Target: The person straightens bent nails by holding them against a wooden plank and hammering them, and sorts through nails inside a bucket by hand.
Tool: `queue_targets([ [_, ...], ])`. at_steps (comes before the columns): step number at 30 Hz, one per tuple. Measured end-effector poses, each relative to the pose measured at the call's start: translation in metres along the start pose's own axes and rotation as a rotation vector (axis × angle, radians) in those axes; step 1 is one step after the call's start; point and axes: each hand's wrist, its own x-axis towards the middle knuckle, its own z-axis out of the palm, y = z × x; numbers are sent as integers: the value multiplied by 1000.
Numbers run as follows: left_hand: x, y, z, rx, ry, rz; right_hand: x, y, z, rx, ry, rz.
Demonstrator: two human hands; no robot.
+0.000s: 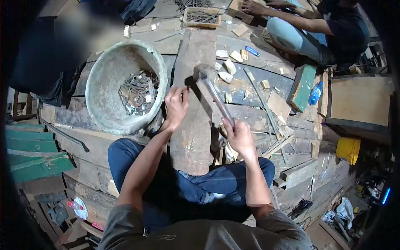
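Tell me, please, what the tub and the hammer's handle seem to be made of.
The tub looks like dull, weathered plastic or rubber, its wall thick and blotchy; coated metal is possible. The handle seems smooth, polished metal, given its silvery shine, but a glossy coating could look alike.

At the upper right, a co-worker point(316, 29) in a dark top and light blue trousers sits with hands at a wooden block point(241, 11). Pale wood offcuts point(229, 66) lie scattered across the plank floor point(96, 166), near a small blue object point(252, 51). Farther right, a blue bottle point(316, 93) lies just beside a green-painted block point(303, 88), between it and a large wooden box point(360, 100). A yellow bucket point(348, 150) is near that box, and a whitish plastic bag point(345, 210) lies at the lower right. Green-painted boards point(35, 166) occupy the left side; another person point(46, 54), in dark clothing, is partly blurred at the upper left.
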Motion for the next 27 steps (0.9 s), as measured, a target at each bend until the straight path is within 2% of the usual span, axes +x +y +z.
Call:
queue_targets([
  [2,-1,2,-2,-8,-41,-67,-1,1,-3,31,-15,68],
  [4,0,-8,4,-16,56,18,-5,-11,-13,88,17,55],
  [7,-4,-11,5,3,38,22,-5,-12,-13,139,-17,57],
  [9,-3,-10,5,6,16,45,1,2,-4,-33,-41,64],
  [14,-6,-6,1,8,0,-21,-4,-8,-14,118,-29,66],
  [16,-3,-1,0,-10,-12,-39,-2,1,-6,41,-70,72],
  [18,-4,-11,8,13,53,76,4,18,6,35,-63,55],
  [19,1,-7,4,29,89,135,-1,-11,-14,-9,-64,117],
  [20,-3,-1,0,-6,-65,-135,-2,-15,-17,32,-47,102],
  [24,-2,0,-2,14,-28,-27,-3,-2,-3,61,-14,20],
  [27,-3,-2,-1,-9,-34,-5,2,3,-5,43,-22,71],
])
